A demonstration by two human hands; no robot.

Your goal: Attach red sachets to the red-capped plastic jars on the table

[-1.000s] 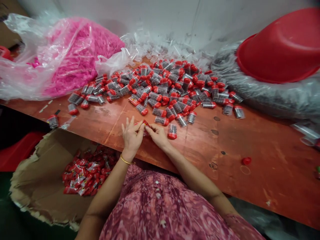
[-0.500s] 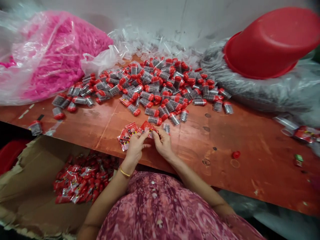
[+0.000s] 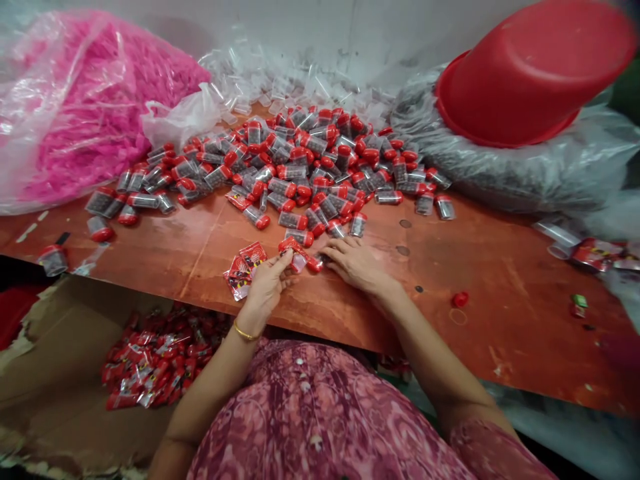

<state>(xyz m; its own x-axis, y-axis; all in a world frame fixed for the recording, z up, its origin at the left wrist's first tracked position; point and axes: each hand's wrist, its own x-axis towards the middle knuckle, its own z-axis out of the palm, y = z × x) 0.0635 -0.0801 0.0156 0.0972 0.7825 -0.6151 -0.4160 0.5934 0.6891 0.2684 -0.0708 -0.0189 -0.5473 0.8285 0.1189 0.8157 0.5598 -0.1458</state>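
Observation:
My left hand pinches a small red printed sachet between thumb and fingertips, just above the table. Beside that sachet lies a clear, red-capped small bottle with dark contents. My right hand reaches over the table with fingers stretched and apart, the fingertips at the bottle's far end; its thumb is hidden. More red sachets lie fanned out left of my left hand. Behind both hands spreads a large heap of similar red-capped bottles.
A bag of pink pieces stands back left. Clear empty tubes are piled against the wall. Back right, a red bucket rests upside down on a bag of dark material. Below left, a cardboard box holds filled red packets.
My right hand has let go of the sachet and moved right, its fingers now spread at the bottle. My left hand keeps the sachet. The whole view has shifted slightly.

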